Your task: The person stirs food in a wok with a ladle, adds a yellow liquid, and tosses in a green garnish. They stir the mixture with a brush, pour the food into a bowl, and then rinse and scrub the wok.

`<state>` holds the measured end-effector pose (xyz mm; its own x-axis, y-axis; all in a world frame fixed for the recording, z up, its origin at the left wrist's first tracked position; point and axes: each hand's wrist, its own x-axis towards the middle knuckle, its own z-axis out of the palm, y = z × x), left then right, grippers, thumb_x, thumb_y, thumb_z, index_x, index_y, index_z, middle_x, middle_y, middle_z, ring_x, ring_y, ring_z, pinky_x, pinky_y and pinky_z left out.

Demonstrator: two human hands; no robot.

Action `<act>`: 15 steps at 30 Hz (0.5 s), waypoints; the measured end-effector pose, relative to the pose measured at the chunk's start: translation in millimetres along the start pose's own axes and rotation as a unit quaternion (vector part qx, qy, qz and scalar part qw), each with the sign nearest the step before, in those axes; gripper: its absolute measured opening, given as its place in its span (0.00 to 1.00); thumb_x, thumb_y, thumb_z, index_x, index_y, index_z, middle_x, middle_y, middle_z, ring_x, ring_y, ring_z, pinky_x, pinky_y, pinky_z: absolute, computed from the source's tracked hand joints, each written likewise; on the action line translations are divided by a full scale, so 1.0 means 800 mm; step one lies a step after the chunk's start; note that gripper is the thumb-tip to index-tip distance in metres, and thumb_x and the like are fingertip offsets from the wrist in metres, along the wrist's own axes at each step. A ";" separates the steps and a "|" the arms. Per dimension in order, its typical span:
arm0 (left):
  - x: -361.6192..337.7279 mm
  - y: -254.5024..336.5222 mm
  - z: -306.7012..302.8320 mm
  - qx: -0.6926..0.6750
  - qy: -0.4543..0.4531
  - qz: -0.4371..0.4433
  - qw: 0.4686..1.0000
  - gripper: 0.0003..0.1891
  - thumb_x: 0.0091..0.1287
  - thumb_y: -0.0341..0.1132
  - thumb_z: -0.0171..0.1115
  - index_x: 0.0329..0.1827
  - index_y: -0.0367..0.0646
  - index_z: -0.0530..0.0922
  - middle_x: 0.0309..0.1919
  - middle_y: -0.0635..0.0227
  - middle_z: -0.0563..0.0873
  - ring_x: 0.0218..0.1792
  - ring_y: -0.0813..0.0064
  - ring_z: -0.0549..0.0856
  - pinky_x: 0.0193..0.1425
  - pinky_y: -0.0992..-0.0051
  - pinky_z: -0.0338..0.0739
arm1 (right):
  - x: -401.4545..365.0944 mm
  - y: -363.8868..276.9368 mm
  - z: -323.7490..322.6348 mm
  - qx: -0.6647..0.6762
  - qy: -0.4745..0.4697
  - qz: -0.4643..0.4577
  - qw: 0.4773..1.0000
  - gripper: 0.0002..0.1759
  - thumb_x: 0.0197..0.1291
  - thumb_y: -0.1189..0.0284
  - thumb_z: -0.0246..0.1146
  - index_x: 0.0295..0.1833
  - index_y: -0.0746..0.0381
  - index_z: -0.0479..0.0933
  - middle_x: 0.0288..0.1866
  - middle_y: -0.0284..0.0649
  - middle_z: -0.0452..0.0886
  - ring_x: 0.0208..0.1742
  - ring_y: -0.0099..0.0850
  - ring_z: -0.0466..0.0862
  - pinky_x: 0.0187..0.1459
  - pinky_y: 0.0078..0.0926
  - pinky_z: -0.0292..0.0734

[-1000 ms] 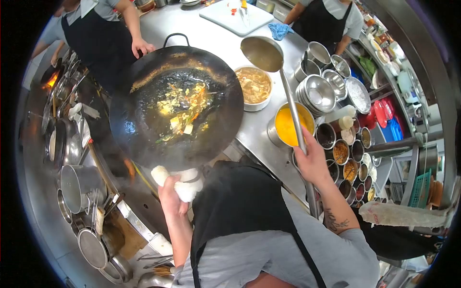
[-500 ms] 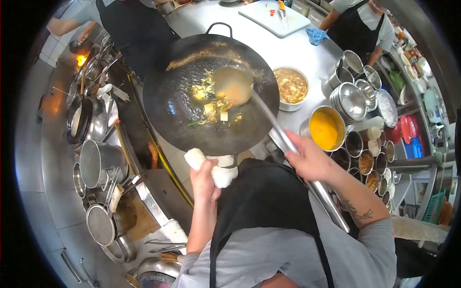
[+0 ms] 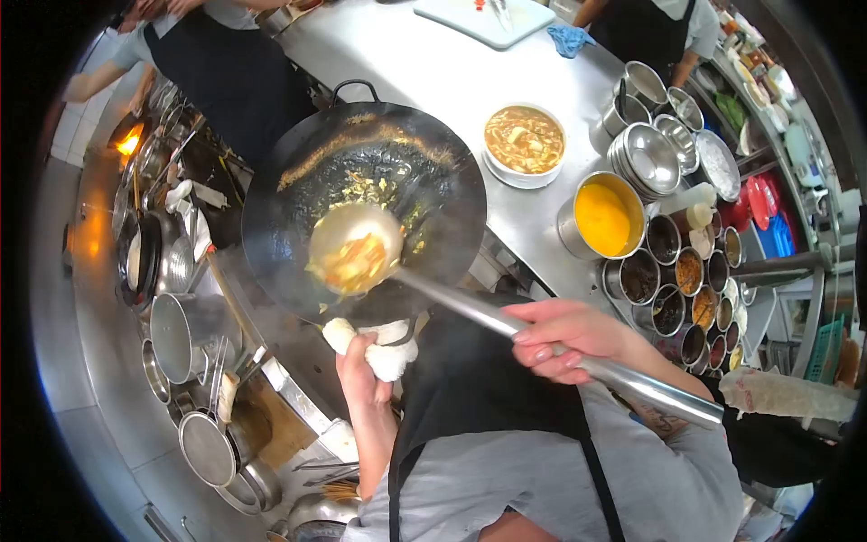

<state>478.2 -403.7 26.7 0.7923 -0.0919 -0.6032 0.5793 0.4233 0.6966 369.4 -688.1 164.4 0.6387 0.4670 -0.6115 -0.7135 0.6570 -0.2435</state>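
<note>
A large black wok point(image 3: 289, 226) is tilted in front of me, with bits of egg and broth on its surface. My left hand point(image 3: 364, 370) is closed around a folded white cloth point(image 3: 391, 361) at the wok's near handle. My right hand point(image 3: 573, 339) grips the long metal handle of a ladle point(image 3: 357, 244). The ladle's bowl is over the near part of the wok and holds food with orange, yellow and green pieces. To the right of the wok, a white bowl point(image 3: 524, 140) full of brown soup with pieces in it stands on the metal counter point(image 3: 506, 212).
A pot of yellow liquid point(image 3: 602, 217), stacked metal bowls point(image 3: 650, 158) and several seasoning containers stand at right. A white cutting board point(image 3: 488, 18) and blue cloth point(image 3: 570, 41) lie farther back. Pots and a flame point(image 3: 129, 140) are at left. Two people point(image 3: 226, 77) point(image 3: 632, 36) stand beyond.
The ladle has moved left and nearer to me, now carrying food gathered from the wok. The wok and my left hand have shifted left in view. My right hand has come lower.
</note>
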 end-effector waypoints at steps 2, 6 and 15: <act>0.004 0.004 -0.001 0.000 -0.004 -0.003 1.000 0.12 0.61 0.25 0.59 0.46 0.31 0.74 0.36 0.55 0.85 0.36 0.59 0.88 0.40 0.61 0.85 | -0.017 -0.005 -0.004 0.023 0.009 -0.041 0.999 0.19 0.74 0.74 0.52 0.67 0.62 0.62 0.26 0.29 0.65 0.15 0.11 0.63 0.11 0.13 0.62; 0.016 0.007 -0.009 -0.015 -0.011 -0.006 1.000 0.12 0.61 0.25 0.58 0.47 0.31 0.74 0.37 0.56 0.84 0.36 0.60 0.88 0.41 0.62 0.85 | -0.055 -0.011 -0.006 0.042 0.139 -0.176 0.974 0.28 0.72 0.76 0.54 0.75 0.62 0.57 0.25 0.30 0.66 0.13 0.14 0.64 0.09 0.15 0.61; 0.039 0.021 -0.026 -0.019 -0.049 -0.054 0.997 0.19 0.58 0.24 0.59 0.53 0.31 0.70 0.38 0.53 0.83 0.37 0.57 0.87 0.41 0.59 0.86 | -0.043 -0.032 -0.028 -0.254 0.436 -0.297 0.811 0.36 0.66 0.76 0.58 0.79 0.63 0.55 0.23 0.31 0.70 0.12 0.17 0.66 0.10 0.17 0.65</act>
<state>508.7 -381.1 11.4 0.7413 -0.2256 -0.6321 0.6564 0.4406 0.6124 359.2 -733.7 174.9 0.6252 -0.5835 -0.5184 -0.5224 0.1807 -0.8334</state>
